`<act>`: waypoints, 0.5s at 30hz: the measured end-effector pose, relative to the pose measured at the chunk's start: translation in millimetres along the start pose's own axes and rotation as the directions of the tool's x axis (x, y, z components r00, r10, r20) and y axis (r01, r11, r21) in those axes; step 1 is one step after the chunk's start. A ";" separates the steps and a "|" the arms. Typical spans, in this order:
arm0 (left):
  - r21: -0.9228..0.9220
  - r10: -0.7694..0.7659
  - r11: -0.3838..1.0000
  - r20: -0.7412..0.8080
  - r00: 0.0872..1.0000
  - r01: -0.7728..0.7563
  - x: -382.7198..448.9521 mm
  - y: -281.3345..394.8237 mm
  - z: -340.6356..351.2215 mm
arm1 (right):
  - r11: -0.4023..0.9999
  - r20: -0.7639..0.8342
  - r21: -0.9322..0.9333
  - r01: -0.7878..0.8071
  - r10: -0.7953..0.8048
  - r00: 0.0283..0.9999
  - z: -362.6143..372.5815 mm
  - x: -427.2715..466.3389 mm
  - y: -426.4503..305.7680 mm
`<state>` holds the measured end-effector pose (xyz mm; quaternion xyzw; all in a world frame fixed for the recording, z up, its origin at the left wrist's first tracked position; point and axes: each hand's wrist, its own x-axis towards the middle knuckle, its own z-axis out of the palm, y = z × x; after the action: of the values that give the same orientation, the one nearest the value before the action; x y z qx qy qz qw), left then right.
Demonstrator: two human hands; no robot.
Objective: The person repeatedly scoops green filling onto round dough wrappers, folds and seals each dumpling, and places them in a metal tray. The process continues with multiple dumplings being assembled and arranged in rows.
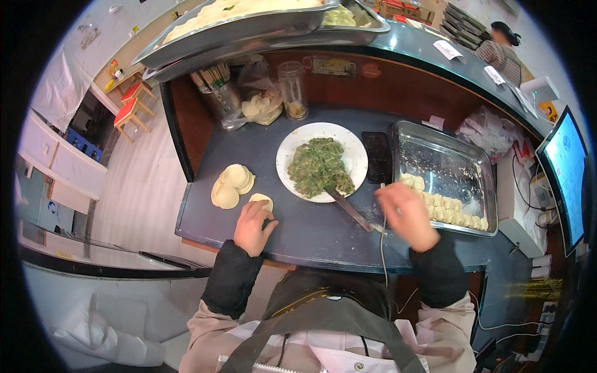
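Observation:
My left hand [253, 227] touches a round dough wrapper [262, 202] on the dark counter; whether its fingers grip the wrapper is not plain. Left of it lie overlapping stacks of wrappers [232, 185]. A white plate [284, 161] holds green chopped filling [317, 165], with a flat spatula or knife [350, 211] resting in it, its other end on the counter. My right hand [406, 214] is beside the metal tray's [492, 196] left edge, fingers curled; the blur hides whether it holds anything. Rows of folded dumplings [450, 210] lie along the tray's near side.
A dark phone [379, 157] lies between plate and tray, a white cable [383, 242] running over the counter edge. Behind stand a chopstick holder [223, 100], a bagged dough pile [262, 106] and a clear glass [294, 88]. A monitor [563, 175] is at right; a person [503, 53] sits beyond.

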<state>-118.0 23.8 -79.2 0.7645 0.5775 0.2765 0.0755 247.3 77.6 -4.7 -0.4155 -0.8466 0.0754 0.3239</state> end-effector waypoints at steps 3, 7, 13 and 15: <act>-0.057 -0.091 0.995 -0.107 0.990 0.085 -0.5 -1.8 2.4 | 0.994 0.198 -0.103 0.019 0.001 0.980 51.0 -0.3 -33.6; -0.063 -0.069 0.996 -0.161 0.985 0.060 -3.4 -9.0 4.0 | 0.975 0.173 -0.213 -0.061 0.099 0.980 84.0 8.3 -53.8; -0.518 -0.445 0.802 -0.188 0.875 0.297 0.2 -19.6 0.1 | 0.961 -0.061 -0.155 -0.227 0.220 0.974 51.4 -4.6 -49.4; -0.691 -0.630 0.641 -0.223 0.744 0.335 8.8 -21.8 -7.2 | 0.944 -0.043 -0.206 -0.256 0.253 0.967 56.1 -8.3 -50.0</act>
<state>-138.4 37.5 -79.7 0.4235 0.6447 0.5822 0.2570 183.9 47.1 -32.6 -0.5536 -0.7866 0.0237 0.2725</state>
